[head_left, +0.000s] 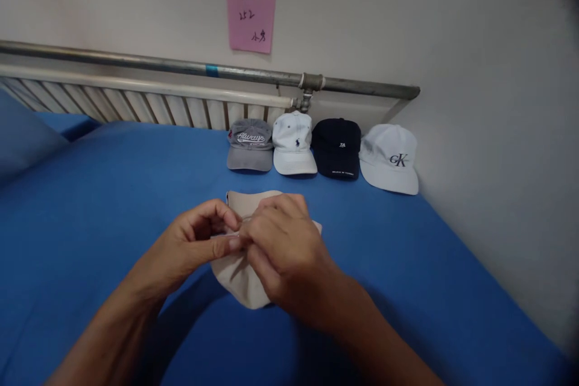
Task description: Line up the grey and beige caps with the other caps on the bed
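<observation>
Beige baseball cap (246, 289): on blue bedsheet (113, 211), well in from its back edge | your left hand (185, 244): thumb and fingers pinched on the cap | your right hand (287, 244): clamped on it too, fingertips partly hidden | back edge, toward right corner: gray "Always" cap (249, 146), white polo-logo cap (294, 142), black cap (337, 151), white lettered cap (389, 163)

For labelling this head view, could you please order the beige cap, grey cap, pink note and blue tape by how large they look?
1. Beige cap: largest by outline, though partly hidden; nearness to the camera may enlarge it.
2. Pink note.
3. Grey cap.
4. Blue tape.
</observation>
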Action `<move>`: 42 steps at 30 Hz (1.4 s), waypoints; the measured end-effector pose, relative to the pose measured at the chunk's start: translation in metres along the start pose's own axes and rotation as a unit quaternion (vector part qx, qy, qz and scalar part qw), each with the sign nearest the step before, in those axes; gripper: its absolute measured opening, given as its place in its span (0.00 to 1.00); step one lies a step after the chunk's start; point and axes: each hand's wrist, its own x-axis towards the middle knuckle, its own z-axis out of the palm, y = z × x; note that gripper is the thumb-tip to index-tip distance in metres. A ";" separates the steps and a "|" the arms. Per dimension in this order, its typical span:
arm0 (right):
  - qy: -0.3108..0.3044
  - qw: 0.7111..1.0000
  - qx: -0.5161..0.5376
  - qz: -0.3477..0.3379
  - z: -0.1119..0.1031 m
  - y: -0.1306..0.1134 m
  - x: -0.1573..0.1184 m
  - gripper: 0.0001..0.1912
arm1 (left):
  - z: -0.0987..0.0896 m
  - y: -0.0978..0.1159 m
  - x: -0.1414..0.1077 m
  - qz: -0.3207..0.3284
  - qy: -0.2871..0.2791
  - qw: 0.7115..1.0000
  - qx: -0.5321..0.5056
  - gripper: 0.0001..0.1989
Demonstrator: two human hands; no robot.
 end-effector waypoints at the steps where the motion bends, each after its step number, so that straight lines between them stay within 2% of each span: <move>1: 0.003 1.000 0.027 0.004 -0.001 0.002 0.000 0.08 | 0.000 0.000 0.000 -0.001 -0.005 1.000 -0.006 0.08; 3: 0.024 0.995 0.087 0.038 -0.004 0.009 -0.001 0.05 | 0.000 0.000 0.000 0.004 -0.008 1.000 -0.021 0.08; 5: 0.040 0.985 0.130 0.109 -0.008 0.018 -0.003 0.07 | 0.000 -0.001 0.001 0.002 -0.021 0.999 -0.034 0.08; 7: 0.011 0.972 0.164 0.168 -0.012 0.028 -0.005 0.10 | 0.000 -0.002 0.001 -0.008 -0.038 0.999 -0.036 0.08; 10: -0.074 0.952 0.240 0.173 -0.014 0.034 -0.006 0.13 | 0.000 -0.003 0.001 -0.007 -0.042 0.999 -0.031 0.07; 13: -0.113 0.933 0.301 0.160 -0.014 0.034 -0.007 0.15 | 0.000 -0.004 0.002 -0.003 -0.037 0.999 -0.021 0.07; 19: -0.109 0.894 0.379 0.212 -0.015 0.035 -0.010 0.12 | 0.004 -0.002 0.000 -0.017 -0.049 0.999 0.014 0.08; 23: -0.118 0.878 0.376 0.273 -0.014 0.033 -0.009 0.07 | 0.008 0.000 -0.003 -0.018 -0.044 0.994 0.099 0.07; 24: -0.132 0.867 0.381 0.292 -0.013 0.032 -0.008 0.06 | 0.008 -0.001 -0.004 -0.017 -0.048 0.992 0.118 0.06; 26: -0.168 0.827 0.425 0.328 -0.012 0.031 -0.006 0.03 | 0.006 -0.001 -0.004 -0.012 -0.069 0.990 0.122 0.06; 28: -0.188 0.782 0.475 0.358 -0.011 0.031 -0.005 0.03 | 0.002 -0.003 -0.003 -0.008 -0.092 0.992 0.089 0.06; 29: -0.189 0.770 0.486 0.367 -0.010 0.031 -0.005 0.04 | 0.000 -0.004 -0.002 -0.011 -0.096 0.993 0.065 0.06; 32: -0.179 0.765 0.488 0.380 -0.009 0.030 -0.005 0.06 | -0.004 -0.005 -0.001 -0.035 -0.096 0.995 0.017 0.05; 35: -0.173 0.757 0.495 0.391 -0.005 0.029 -0.005 0.07 | -0.002 -0.004 -0.001 -0.038 -0.103 0.993 0.039 0.05; 38: -0.161 0.750 0.505 0.395 0.001 0.029 -0.006 0.07 | 0.004 -0.002 -0.002 0.003 -0.085 0.985 0.153 0.02; 42: -0.146 0.763 0.496 0.388 0.006 0.032 -0.009 0.07 | 0.009 -0.002 -0.002 0.075 -0.063 0.947 0.306 0.04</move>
